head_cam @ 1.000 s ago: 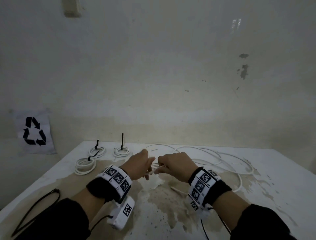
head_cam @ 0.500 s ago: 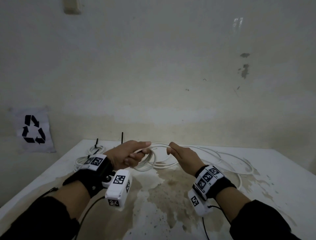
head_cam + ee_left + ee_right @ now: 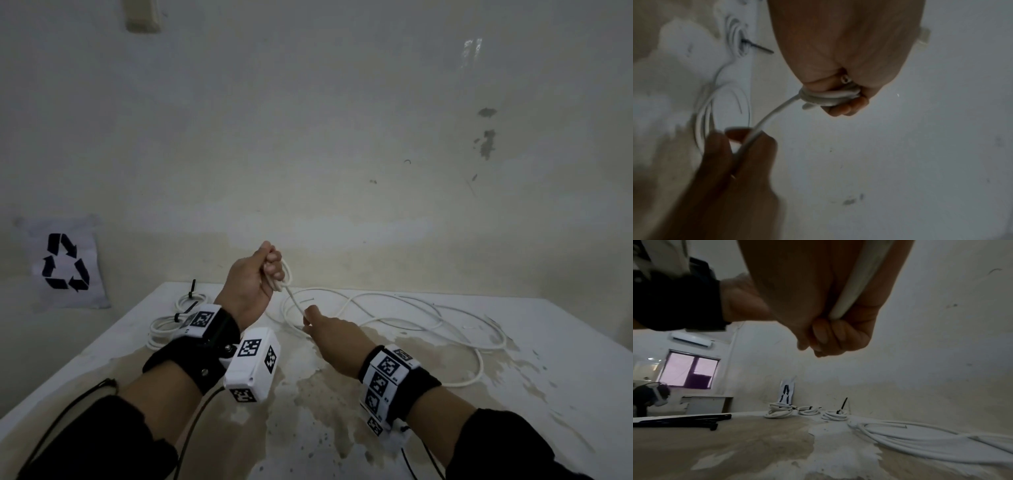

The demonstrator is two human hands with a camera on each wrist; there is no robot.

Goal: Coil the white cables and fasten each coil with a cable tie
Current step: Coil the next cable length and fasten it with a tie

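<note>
Nearest to us, our black sleeves and the wrist bands with printed markers cover part of the stained counter (image 3: 428, 404). A few loose black cable ties (image 3: 680, 419) lie at its near left; in the head view they are mostly cut off.

Our right hand (image 3: 337, 337) pinches the white cable (image 3: 295, 301) between thumb and fingers, low over the counter. Our left hand (image 3: 251, 284) is raised above it, fingers curled around a small coil (image 3: 830, 95) of the same cable; the fist hides how many turns it has. The left wrist view is blurred on its left.

To the right the loose cable (image 3: 445, 329) spreads in wide loops. At the far left lie finished coils (image 3: 805, 412) with black ties; our left wrist partly hides them. Behind is the wall with a recycling sign (image 3: 65, 262).
</note>
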